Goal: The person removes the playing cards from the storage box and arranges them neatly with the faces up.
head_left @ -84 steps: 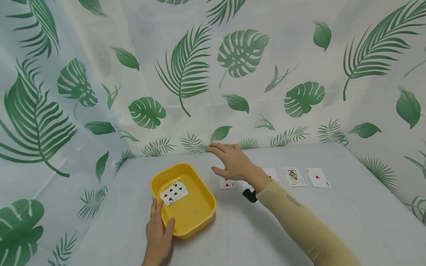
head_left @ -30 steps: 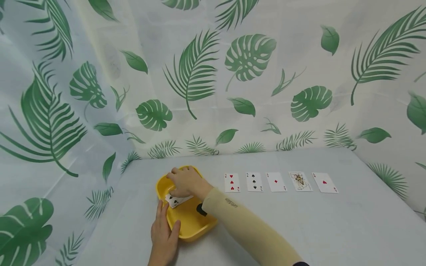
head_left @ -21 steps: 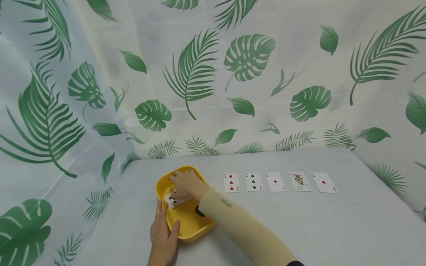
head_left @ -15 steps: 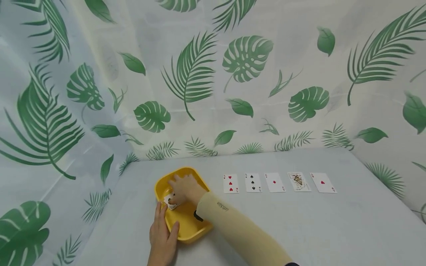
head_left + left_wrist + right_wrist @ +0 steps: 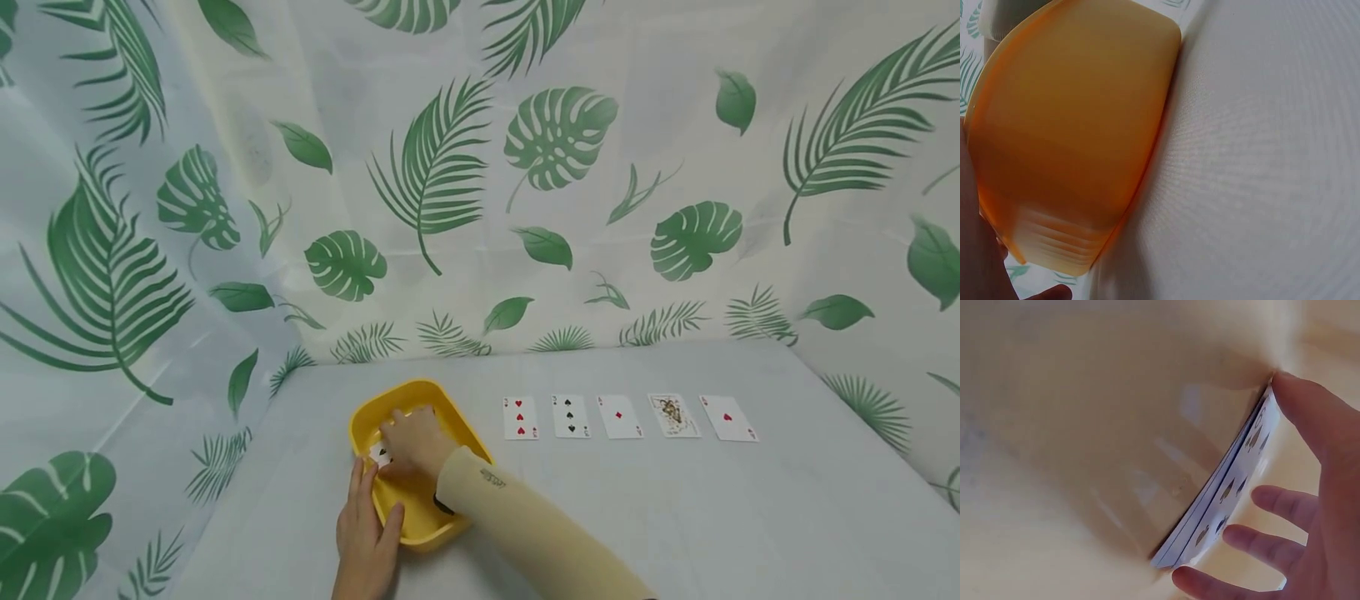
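While the left hand (image 5: 366,533) grips the near rim of the yellow plastic tray (image 5: 442,421), thumb inside and fingers along the outer wall, the tray sits steady on the grey table cloth (image 5: 675,517); judged as a brace against sliding. Left wrist view shows the tray's underside (image 5: 1072,144) tilted slightly off the cloth on that side.

Right hand (image 5: 411,442) reaches into the tray, sleeve across its right rim. Right wrist view: thumb tip on the top edge of a small stack of playing cards (image 5: 1229,487), fingers (image 5: 1260,540) spread and loosely bent under the face. The stack stands on edge against the tray wall, black pips showing. Grip looks like a light pinch forming; cannot tell whether the fingers actually touch the card face. In the head view only a corner of the stack (image 5: 381,454) shows beside the knuckles.

Five cards lie face up in a row right of the tray, well apart from it: three of hearts (image 5: 520,417), three of spades (image 5: 571,415), ace of diamonds (image 5: 619,416), a picture card (image 5: 672,414), ace of hearts (image 5: 728,417). Leaf-print curtain (image 5: 450,167) behind.
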`<action>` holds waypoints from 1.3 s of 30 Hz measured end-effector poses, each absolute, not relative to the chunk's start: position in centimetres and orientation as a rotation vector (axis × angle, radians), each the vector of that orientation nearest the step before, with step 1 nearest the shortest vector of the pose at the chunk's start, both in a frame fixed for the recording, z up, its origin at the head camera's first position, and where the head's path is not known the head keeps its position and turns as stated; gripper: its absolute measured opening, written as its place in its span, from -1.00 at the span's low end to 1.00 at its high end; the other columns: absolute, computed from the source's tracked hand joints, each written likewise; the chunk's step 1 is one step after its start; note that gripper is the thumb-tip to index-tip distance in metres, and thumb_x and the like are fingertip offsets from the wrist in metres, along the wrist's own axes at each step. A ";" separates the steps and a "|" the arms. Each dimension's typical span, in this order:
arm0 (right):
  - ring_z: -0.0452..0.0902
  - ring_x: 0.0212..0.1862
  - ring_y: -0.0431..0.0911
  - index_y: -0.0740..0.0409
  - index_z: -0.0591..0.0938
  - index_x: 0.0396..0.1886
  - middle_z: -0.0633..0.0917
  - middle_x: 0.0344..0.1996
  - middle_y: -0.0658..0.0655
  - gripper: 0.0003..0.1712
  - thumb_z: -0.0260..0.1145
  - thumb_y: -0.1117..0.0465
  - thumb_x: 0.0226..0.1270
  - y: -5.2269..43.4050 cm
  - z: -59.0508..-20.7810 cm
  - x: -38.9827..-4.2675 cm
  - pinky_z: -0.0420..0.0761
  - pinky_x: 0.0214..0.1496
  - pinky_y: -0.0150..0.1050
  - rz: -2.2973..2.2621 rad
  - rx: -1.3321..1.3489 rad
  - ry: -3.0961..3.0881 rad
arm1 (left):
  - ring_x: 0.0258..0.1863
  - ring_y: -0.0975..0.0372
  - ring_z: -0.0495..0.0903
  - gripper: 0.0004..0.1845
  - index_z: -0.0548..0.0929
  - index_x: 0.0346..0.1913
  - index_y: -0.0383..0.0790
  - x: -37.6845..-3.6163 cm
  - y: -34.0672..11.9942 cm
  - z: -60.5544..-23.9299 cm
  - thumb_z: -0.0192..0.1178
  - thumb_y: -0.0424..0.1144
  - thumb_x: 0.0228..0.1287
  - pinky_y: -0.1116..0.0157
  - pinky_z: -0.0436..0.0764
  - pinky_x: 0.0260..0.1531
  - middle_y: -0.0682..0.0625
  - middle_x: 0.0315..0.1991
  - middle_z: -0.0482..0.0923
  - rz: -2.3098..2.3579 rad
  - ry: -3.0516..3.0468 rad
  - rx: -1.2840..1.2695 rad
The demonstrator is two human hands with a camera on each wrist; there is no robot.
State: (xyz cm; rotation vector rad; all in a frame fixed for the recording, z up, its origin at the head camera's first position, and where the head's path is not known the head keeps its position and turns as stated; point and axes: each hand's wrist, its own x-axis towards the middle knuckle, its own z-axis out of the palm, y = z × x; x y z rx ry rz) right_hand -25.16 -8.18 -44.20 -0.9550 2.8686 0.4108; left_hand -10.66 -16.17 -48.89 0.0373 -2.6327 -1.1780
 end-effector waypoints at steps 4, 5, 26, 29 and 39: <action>0.51 0.23 0.07 -0.24 0.47 0.42 0.51 0.32 -0.05 -0.20 0.20 -0.46 0.28 -8.4 -44.3 -25.2 0.41 0.31 0.08 0.376 -0.908 2.857 | 0.46 -0.23 0.04 -0.34 0.08 0.54 -0.27 -10.5 -16.1 -48.7 0.05 -0.17 0.53 -0.29 0.01 0.30 -0.20 0.62 -0.21 -1.193 -2.653 0.055; 0.51 0.24 0.08 -0.24 0.47 0.42 0.51 0.32 -0.05 -0.21 0.22 -0.44 0.27 -8.4 -44.2 -25.2 0.40 0.32 0.09 0.360 -0.895 2.857 | 0.47 -0.23 0.04 -0.34 0.07 0.54 -0.26 -10.5 -16.0 -48.6 0.05 -0.17 0.53 -0.29 0.00 0.31 -0.20 0.62 -0.21 -1.196 -2.658 0.058; 0.56 0.04 0.02 -0.15 0.51 0.40 0.64 0.12 0.08 -0.29 0.27 -0.32 0.35 -8.4 -43.5 -25.5 0.53 0.16 0.09 0.267 -0.930 2.834 | 0.45 -0.24 0.06 -0.34 0.09 0.54 -0.28 -11.2 -16.3 -48.7 0.06 -0.21 0.52 -0.31 0.02 0.28 -0.19 0.62 -0.18 -1.169 -2.590 -0.016; 0.56 0.04 0.03 -0.10 0.54 0.34 0.65 0.10 0.07 -0.33 0.32 -0.27 0.33 -8.1 -43.5 -25.8 0.55 0.14 0.05 0.197 -0.924 2.822 | 0.44 -0.27 0.08 -0.35 0.12 0.52 -0.30 -11.2 -16.3 -48.8 0.07 -0.22 0.50 -0.32 0.04 0.26 -0.23 0.61 -0.14 -1.160 -2.559 -0.050; 0.49 0.02 0.06 -0.07 0.58 0.28 0.57 0.07 0.09 -0.30 0.47 -0.22 0.19 -7.5 -43.4 -26.5 0.57 0.08 -0.01 0.039 -0.862 2.772 | 0.42 -0.27 0.10 -0.38 0.15 0.50 -0.33 -10.8 -16.4 -48.8 0.07 -0.22 0.50 -0.32 0.07 0.24 -0.24 0.60 -0.11 -1.149 -2.548 -0.055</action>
